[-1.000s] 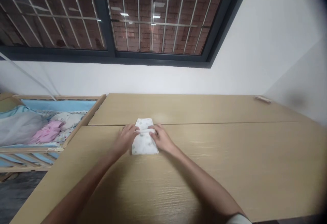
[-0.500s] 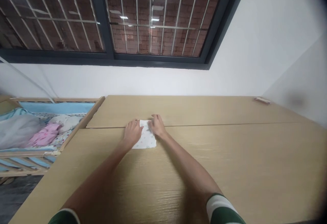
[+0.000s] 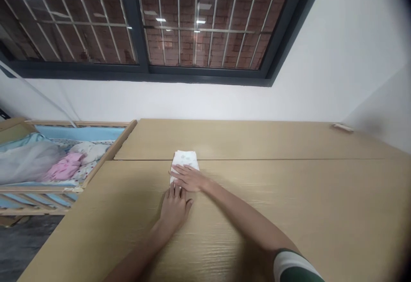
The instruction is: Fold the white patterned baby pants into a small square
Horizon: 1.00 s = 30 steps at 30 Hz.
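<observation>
A small white cloth (image 3: 185, 157) with a faint print lies flat on the wooden board surface (image 3: 257, 205), across the seam between two boards. My right hand (image 3: 189, 177) rests palm down over its lower part, fingers stretched out to the left. Just below, my left hand (image 3: 175, 207) lies flat with fingers pointing away from me, fingertips at the cloth's near edge. Neither hand grips anything. The cloth's lower part is hidden under the hands.
To the left stands a wooden crib (image 3: 123, 138) with blue lining, a pink cloth (image 3: 67, 166) and other bedding. A dark-framed window (image 3: 205, 73) with bars is set in the white wall (image 3: 192, 102) behind. A small pale object (image 3: 343, 127) lies at the far right edge.
Both hands have come off the cloth's sides. My right hand now lies flat across it, and my left has moved down to its near edge. The cloth looks narrower.
</observation>
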Each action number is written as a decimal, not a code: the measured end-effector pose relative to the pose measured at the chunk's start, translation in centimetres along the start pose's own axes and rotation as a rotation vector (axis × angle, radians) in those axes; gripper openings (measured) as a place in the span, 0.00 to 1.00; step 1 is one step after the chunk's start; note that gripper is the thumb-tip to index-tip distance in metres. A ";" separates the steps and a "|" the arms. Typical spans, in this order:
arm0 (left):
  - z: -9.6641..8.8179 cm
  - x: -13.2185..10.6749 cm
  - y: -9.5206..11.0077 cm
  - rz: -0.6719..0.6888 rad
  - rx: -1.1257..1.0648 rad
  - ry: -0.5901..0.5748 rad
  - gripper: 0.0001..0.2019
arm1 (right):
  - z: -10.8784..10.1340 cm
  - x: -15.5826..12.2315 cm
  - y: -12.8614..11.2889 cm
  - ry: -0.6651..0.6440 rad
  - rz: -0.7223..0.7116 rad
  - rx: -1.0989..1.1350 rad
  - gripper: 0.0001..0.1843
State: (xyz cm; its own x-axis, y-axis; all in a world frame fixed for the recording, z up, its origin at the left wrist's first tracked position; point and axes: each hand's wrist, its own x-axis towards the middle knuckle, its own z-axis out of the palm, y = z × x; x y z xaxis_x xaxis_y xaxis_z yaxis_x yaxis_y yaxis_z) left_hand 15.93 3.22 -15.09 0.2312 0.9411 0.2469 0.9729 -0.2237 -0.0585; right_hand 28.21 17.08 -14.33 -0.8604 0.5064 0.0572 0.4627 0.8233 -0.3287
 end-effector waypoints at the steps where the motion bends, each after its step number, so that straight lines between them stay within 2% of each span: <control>1: 0.1 0.1 -0.1 -0.001 -0.002 0.001 0.25 | 0.0 0.4 0.9 0.025 0.008 -0.034 0.31; 5: 0.6 0.0 -0.2 -0.011 -0.030 0.028 0.26 | -0.8 2.0 4.2 0.110 0.062 -0.111 0.31; 9: 1.4 0.4 -0.8 -0.008 -0.064 0.064 0.22 | -1.2 2.6 5.7 0.152 0.075 -0.139 0.31; 13: 2.2 1.2 -3.2 0.048 -0.160 0.085 0.14 | -1.3 2.2 4.8 0.284 0.093 -0.162 0.30; 17: 2.8 1.8 -5.7 0.096 -0.291 0.129 0.13 | -1.8 0.3 2.5 0.446 0.209 -0.098 0.21; 19: 2.9 2.1 -6.3 0.092 -0.308 0.141 0.13 | -2.3 -1.4 1.4 0.419 0.237 -0.004 0.20; 23: 2.6 2.5 -6.3 0.047 -0.352 0.177 0.14 | -3.1 -5.2 0.3 0.138 0.176 0.128 0.44; 24: 2.4 2.5 -6.2 0.037 -0.364 0.188 0.14 | -3.1 -5.9 0.2 0.096 0.170 0.147 0.44; 26: 1.9 2.5 -6.4 0.026 -0.415 0.202 0.13 | -3.1 -6.9 -0.1 0.105 0.170 0.194 0.32; 28: 1.4 2.4 -6.9 0.032 -0.509 0.190 0.11 | -3.1 -7.2 -0.4 0.173 0.170 0.266 0.19; 30: 1.1 2.4 -7.7 0.046 -0.624 0.152 0.11 | -3.2 -7.2 -0.5 0.218 0.179 0.355 0.13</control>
State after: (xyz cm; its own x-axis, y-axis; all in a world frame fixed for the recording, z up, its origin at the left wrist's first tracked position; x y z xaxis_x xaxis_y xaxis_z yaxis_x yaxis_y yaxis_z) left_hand 9.01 7.44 -15.16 0.2253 0.8910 0.3942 0.7682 -0.4113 0.4906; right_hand 34.83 13.82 -11.52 -0.6906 0.7064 0.1550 0.4657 0.5983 -0.6521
